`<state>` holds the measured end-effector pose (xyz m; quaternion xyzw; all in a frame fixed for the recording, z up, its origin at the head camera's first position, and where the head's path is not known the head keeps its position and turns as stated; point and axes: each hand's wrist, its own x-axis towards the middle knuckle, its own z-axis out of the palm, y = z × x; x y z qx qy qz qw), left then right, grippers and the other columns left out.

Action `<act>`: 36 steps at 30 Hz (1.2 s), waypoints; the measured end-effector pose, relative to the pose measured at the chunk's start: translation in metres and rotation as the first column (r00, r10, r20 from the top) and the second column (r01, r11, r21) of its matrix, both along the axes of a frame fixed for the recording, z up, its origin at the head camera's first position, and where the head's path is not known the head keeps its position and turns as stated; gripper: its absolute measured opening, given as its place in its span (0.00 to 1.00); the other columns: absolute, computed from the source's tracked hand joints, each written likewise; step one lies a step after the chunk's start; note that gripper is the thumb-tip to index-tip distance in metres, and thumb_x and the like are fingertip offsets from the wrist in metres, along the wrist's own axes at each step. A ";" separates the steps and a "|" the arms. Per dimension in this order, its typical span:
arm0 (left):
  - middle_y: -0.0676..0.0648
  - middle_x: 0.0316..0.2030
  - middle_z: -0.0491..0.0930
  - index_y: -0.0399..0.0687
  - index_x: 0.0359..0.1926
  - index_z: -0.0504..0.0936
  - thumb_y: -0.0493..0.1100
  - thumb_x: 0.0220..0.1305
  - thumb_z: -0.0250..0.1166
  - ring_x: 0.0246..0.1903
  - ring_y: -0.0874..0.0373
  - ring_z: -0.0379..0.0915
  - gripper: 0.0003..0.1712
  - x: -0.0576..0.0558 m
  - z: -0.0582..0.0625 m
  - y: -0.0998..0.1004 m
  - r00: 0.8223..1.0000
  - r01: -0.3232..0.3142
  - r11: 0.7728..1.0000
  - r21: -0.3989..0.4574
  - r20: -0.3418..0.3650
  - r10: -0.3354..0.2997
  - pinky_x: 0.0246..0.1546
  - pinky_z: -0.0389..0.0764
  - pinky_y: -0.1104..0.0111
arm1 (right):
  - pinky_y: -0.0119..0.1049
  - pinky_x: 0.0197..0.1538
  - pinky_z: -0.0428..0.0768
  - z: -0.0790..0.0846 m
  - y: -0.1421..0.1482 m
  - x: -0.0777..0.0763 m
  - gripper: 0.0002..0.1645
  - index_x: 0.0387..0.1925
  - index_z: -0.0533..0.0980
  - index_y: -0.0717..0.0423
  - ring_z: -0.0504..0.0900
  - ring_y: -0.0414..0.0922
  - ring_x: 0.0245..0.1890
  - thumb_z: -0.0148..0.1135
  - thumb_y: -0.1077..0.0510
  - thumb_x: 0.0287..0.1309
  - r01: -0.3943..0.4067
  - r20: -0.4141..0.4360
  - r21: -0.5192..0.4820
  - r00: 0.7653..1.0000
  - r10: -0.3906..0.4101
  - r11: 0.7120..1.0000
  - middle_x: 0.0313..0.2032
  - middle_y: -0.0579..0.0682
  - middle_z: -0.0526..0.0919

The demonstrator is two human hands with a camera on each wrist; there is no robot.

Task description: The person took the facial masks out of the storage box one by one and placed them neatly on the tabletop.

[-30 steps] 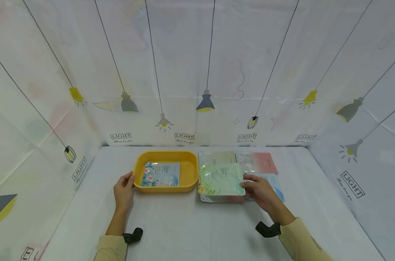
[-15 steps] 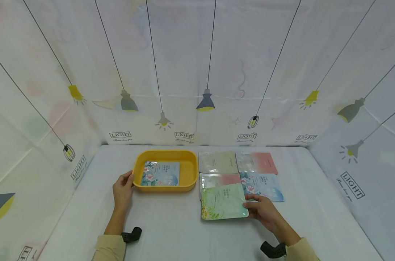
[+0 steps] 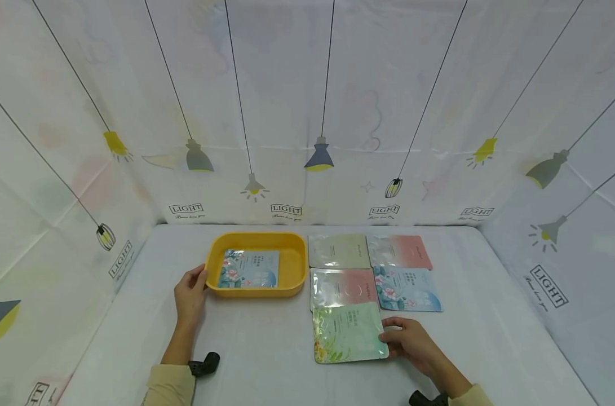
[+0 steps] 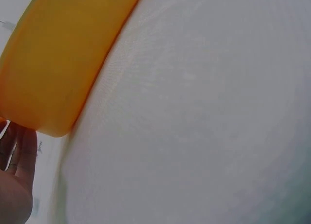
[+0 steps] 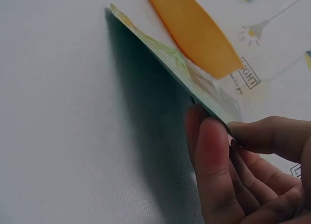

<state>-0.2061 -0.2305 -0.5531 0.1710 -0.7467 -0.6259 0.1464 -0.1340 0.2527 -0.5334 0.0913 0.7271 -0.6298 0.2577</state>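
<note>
My right hand (image 3: 411,341) pinches the right edge of a green sheet-mask packet (image 3: 348,332). In the right wrist view the packet (image 5: 170,71) is tilted, with a dark shadow under it and my thumb and fingers on its edge. In the head view it lies in front of a pink packet (image 3: 345,286). At the left, my left hand (image 3: 189,296) rests its fingers against the left end of a yellow tray (image 3: 256,292). A blue floral packet (image 3: 250,269) lies inside the tray. The left wrist view shows straight fingers (image 4: 28,151) touching the tray's end wall.
Right of the tray lie a beige packet (image 3: 337,252), another pink packet (image 3: 399,252) and a blue floral packet (image 3: 407,288). All are on a white-covered table (image 3: 266,355). A cloth printed with lamps (image 3: 319,155) hangs behind and at both sides.
My right hand has drawn the green packet toward me, off the other packets, uncovering the beige, pink and blue ones. My left hand has stayed at the tray.
</note>
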 end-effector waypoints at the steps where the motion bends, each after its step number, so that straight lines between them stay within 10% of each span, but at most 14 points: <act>1: 0.41 0.59 0.76 0.39 0.61 0.74 0.50 0.73 0.54 0.53 0.56 0.73 0.24 0.000 0.000 0.000 1.000 0.001 1.000 0.001 0.001 -0.001 0.41 0.75 0.90 | 0.35 0.30 0.84 0.000 0.000 0.001 0.26 0.55 0.71 0.71 0.84 0.42 0.26 0.64 0.60 0.58 -0.018 0.000 0.002 1.000 0.018 1.000 0.32 0.50 0.87; 19: 0.41 0.60 0.75 0.39 0.61 0.73 0.50 0.73 0.54 0.56 0.51 0.73 0.24 0.000 0.000 0.000 1.000 0.005 1.000 0.015 -0.005 -0.005 0.41 0.75 0.90 | 0.33 0.20 0.81 0.006 -0.010 0.013 0.17 0.42 0.77 0.67 0.77 0.41 0.15 0.68 0.61 0.51 -0.042 0.012 0.400 0.999 0.041 0.916 0.18 0.50 0.80; 36: 0.41 0.61 0.75 0.39 0.61 0.73 0.52 0.72 0.55 0.56 0.50 0.73 0.25 -0.001 -0.001 -0.001 1.000 0.008 1.000 0.022 0.002 -0.008 0.41 0.75 0.91 | 0.35 0.21 0.81 0.007 -0.009 0.012 0.08 0.33 0.80 0.67 0.79 0.42 0.16 0.66 0.63 0.53 -0.010 -0.050 0.443 0.998 0.035 0.896 0.18 0.51 0.81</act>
